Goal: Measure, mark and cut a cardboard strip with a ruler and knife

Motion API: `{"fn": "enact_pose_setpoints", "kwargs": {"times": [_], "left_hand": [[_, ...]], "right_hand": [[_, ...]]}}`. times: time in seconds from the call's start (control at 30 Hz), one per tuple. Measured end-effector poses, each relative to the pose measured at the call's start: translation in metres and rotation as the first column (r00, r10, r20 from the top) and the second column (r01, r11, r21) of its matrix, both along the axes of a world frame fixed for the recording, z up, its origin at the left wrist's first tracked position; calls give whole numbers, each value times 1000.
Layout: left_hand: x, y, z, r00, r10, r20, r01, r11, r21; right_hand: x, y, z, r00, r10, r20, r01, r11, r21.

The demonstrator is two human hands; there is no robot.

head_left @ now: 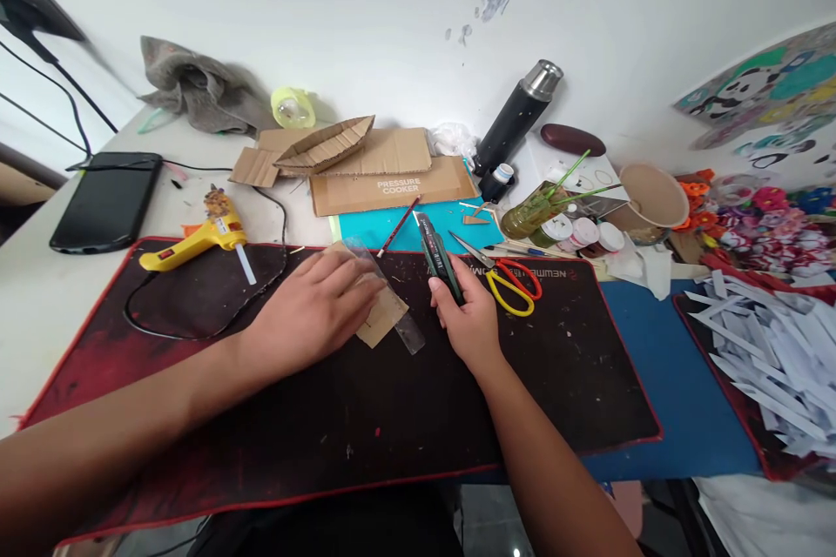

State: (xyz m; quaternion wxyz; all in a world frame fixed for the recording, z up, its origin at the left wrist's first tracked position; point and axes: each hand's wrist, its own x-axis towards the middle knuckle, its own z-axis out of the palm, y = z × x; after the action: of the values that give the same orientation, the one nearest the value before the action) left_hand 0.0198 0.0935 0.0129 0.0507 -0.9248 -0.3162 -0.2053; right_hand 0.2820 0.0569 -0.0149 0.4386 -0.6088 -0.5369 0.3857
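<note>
My left hand (320,305) lies over a small piece of cardboard (387,318) and a clear ruler (409,336), its fingers stretched out across them. Part of both is hidden under the hand. In my right hand (471,318) is a dark green utility knife (436,259), held with the blade end pointing up and away, apart from the cardboard. Close to the right hand, scissors (513,283) with red and yellow handles rest on the black mat (418,426). A thin dark red pencil (398,226) lies just beyond the ruler.
A yellow glue gun (196,245) with its cord sits on the left, near a black phone-like device (105,202). Cardboard pieces (392,184) lie at the back by a black flask (519,115). Paint jars (555,231) and a pile of paper strips (777,357) occupy the right.
</note>
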Motion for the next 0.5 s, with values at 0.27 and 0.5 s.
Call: {"fn": "enact_pose_setpoints", "kwargs": {"times": [0.27, 0.5], "left_hand": [[-13, -32, -16, 996, -34, -86, 36, 999, 17], [-5, -45, -8, 998, -45, -37, 46, 998, 35]], "right_hand": [[0, -1, 4, 1000, 4, 28, -3, 1000, -15], [0, -1, 4, 997, 7, 75, -7, 1000, -7]]}}
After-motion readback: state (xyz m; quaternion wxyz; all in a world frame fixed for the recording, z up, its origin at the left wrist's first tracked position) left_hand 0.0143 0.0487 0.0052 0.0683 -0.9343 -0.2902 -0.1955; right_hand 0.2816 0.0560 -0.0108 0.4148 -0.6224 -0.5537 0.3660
